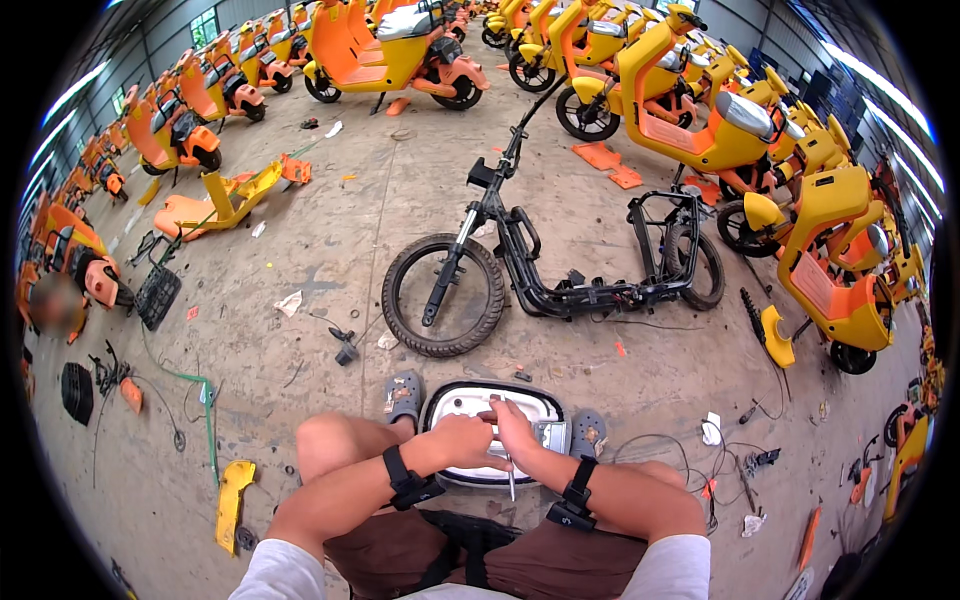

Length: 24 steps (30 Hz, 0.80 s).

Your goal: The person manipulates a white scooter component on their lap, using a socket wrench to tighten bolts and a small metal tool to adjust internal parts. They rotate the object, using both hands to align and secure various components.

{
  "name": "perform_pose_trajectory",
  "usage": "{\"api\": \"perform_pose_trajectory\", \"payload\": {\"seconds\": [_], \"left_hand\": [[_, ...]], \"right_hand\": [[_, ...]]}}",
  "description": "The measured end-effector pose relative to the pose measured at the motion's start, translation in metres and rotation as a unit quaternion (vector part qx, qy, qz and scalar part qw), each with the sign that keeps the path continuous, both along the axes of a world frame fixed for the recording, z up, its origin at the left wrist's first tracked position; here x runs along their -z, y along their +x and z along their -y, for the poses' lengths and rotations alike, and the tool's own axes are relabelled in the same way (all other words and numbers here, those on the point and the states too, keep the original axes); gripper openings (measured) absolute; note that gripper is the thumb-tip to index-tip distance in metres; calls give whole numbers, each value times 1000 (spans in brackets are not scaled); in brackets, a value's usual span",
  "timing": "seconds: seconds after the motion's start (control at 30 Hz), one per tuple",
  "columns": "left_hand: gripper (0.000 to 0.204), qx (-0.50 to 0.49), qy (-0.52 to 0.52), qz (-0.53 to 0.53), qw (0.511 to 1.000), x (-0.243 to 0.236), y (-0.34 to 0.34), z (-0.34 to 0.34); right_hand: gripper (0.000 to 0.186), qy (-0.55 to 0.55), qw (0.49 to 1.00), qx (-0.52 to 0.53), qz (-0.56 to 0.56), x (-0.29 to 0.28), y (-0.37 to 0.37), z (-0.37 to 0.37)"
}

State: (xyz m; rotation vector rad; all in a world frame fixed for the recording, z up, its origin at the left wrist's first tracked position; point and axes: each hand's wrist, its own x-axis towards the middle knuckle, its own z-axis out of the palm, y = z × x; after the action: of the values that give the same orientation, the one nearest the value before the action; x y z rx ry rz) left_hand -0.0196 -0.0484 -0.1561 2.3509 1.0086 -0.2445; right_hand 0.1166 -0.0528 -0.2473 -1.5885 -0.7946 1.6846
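Observation:
On the floor between my feet lies a tub-shaped part [464, 396], white inside with a thick black rim; it looks like an upturned scooter seat. Both my hands are over it, wrists crossing close together. My left hand [458, 440] is closed, its fingertips at a thin silver metal rod-like tool [512, 486] that points toward me. My right hand [514, 428] is bent over the white inside, its fingers curled together near the middle; what they hold is hidden. A grey metal piece [553, 435] sits at the tub's right end.
A stripped black scooter frame [560, 298] with wheels stands just ahead. Rows of yellow and orange scooters [690, 120] fill the back and right. Loose yellow panels [233, 500], cables [655, 440] and a black crate [158, 298] lie about the floor.

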Motion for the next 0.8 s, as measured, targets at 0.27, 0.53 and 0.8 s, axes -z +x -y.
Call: {"api": "perform_pose_trajectory", "payload": {"seconds": [0.27, 0.53, 0.8], "left_hand": [[66, 47, -50, -109, 992, 15, 10, 3], [45, 40, -72, -103, 991, 15, 4, 1], [37, 24, -62, -115, 991, 11, 6, -2]], "right_hand": [[56, 98, 991, -70, 65, -2, -1, -6], [27, 419, 811, -252, 320, -14, 21, -15], [19, 465, 646, -440, 415, -35, 29, -20]]}}
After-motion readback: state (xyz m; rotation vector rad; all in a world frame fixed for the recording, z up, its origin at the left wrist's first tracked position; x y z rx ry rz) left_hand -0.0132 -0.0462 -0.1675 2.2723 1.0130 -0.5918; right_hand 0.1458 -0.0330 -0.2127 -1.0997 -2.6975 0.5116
